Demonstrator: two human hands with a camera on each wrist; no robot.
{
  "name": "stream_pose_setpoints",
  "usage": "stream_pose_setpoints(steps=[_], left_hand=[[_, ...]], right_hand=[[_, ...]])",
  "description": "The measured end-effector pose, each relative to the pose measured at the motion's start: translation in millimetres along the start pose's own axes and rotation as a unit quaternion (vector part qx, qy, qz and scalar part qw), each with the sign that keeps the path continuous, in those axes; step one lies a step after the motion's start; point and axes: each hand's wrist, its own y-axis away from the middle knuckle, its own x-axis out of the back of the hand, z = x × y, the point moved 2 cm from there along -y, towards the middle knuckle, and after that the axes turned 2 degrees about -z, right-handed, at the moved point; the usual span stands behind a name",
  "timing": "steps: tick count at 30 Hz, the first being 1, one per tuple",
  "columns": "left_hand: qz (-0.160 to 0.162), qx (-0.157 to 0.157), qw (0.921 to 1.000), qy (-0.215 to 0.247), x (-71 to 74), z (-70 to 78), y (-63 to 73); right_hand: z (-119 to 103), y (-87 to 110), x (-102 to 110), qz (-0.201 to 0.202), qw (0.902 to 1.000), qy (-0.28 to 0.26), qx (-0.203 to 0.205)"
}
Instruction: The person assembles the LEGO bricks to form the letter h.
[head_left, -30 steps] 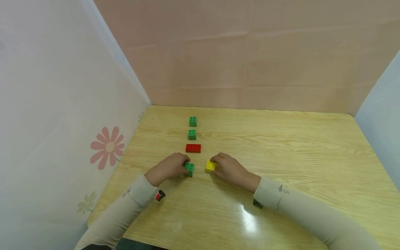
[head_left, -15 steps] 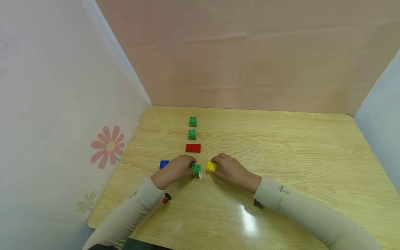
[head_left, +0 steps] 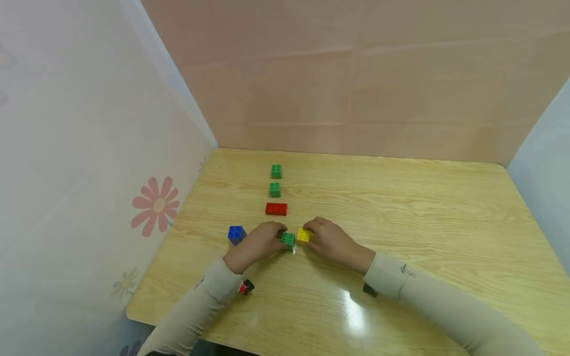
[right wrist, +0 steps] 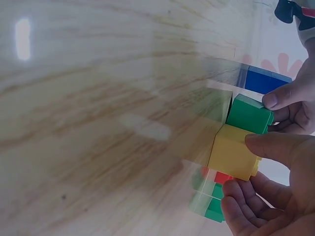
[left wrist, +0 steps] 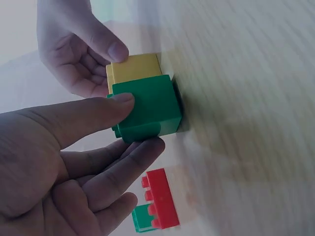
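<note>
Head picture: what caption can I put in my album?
Left hand holds a green block, right hand holds a yellow block.

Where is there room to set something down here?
Right of the red block, between the right hand and the back wall, the table lies bare. It's crowded around the left hand, held green block, yellow block and blue block.

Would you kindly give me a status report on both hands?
Left hand pinching green block. Right hand pinching yellow block. No obstacle seen between those two.
</note>
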Motion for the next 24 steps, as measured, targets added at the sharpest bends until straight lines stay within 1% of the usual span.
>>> stream_pose_setpoints(steps=[7, 10, 15, 24], left_hand=[[0.014, -0.006, 0.9999, 0.005, -7.6, 5.1, -3.0], [0.024, -0.005, 0.9996, 0.011, -10.5, 5.5, -3.2], [0.037, -0.012, 0.999, 0.02, -14.2, 5.3, -3.0], [0.045, -0.014, 0.9982, 0.035, -17.6, 6.2, -2.2]], right_hand=[[2.2, 0.7, 1.0, 0.003, 1.0, -0.003, -0.003], [4.1, 1.6, 1.5, 0.003, 1.0, -0.002, -0.006], [5.4, 3.6, 3.5, 0.004, 1.0, 0.001, -0.002], [5.0, 6.4, 5.4, 0.004, 1.0, 0.007, -0.005]])
